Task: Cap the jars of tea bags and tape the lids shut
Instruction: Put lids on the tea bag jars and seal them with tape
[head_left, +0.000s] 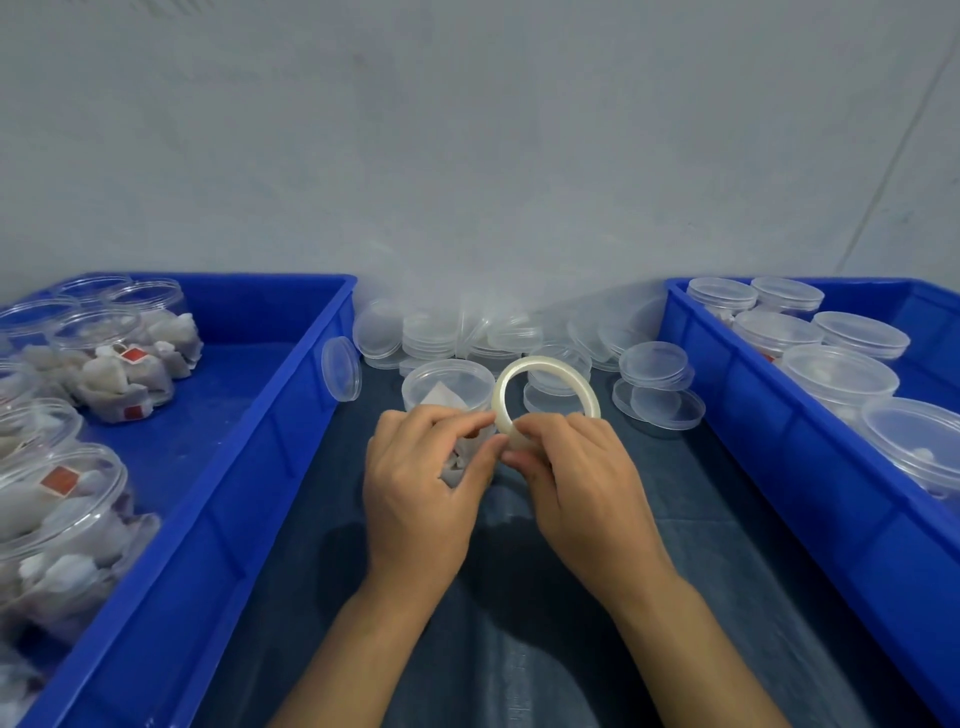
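A roll of clear tape is held upright between both hands over a capped jar of tea bags.

The tape roll (545, 397) is gripped at its lower edge by the curled fingers of the right hand (576, 478), while the same lower edge is pinched by the thumb and forefinger of the left hand (421, 483). The roll, a thin, pale, translucent ring, stands on edge with its open centre facing the camera, rising above the knuckles. Just behind the left hand, partly hidden by it, stands a capped jar (448, 387) of clear plastic holding white tea bags. Loose round clear lids (657, 366) are heaped behind on the dark blue cloth (519, 623). A blue bin (223, 499) of open filled jars lies to the left, and a second blue bin (779, 447) of capped jars to the right.
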